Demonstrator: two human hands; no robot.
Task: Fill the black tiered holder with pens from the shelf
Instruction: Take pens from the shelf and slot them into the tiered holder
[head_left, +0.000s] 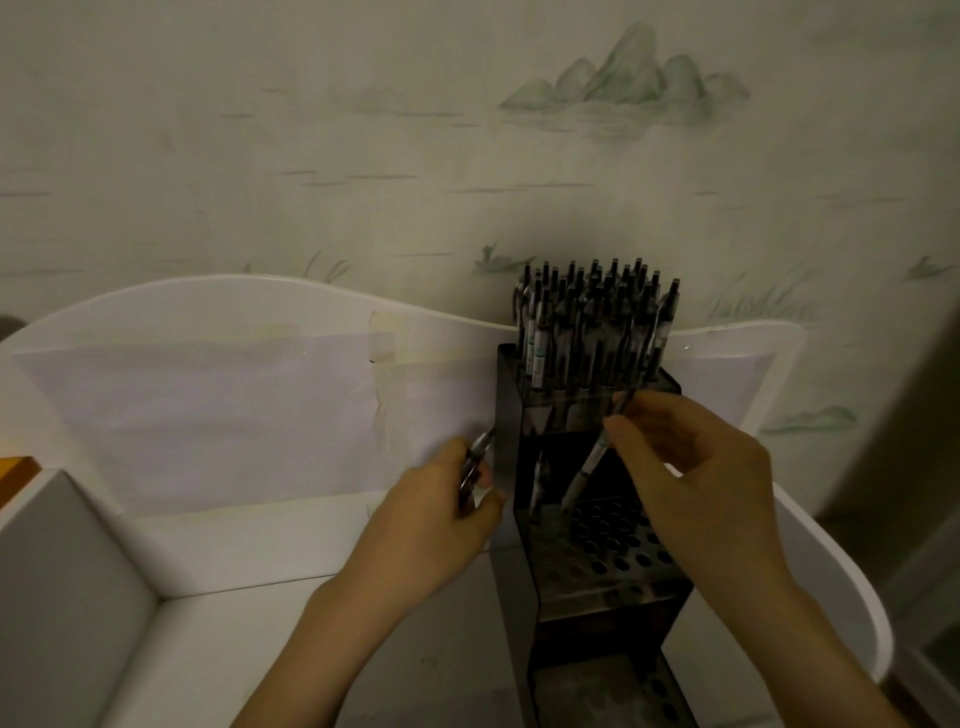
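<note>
A black tiered holder (524, 561) stands on the white shelf, its top tier packed with several upright pens (592, 327). My right hand (696, 467) pinches one pen (589, 462) slanted down, tip at the holes of the middle tier (618, 535). One other pen (537, 483) stands at that tier's left edge. My left hand (441, 514) grips a small bunch of pens (475, 462) just left of the holder. The lowest tier (623, 691) shows empty holes.
The white shelf (249, 551) has a curved white back panel (234, 384) covered with taped paper. A grey divider (62, 582) stands at the left. A rounded white side panel (836, 582) sits right of the holder, with a painted wall behind.
</note>
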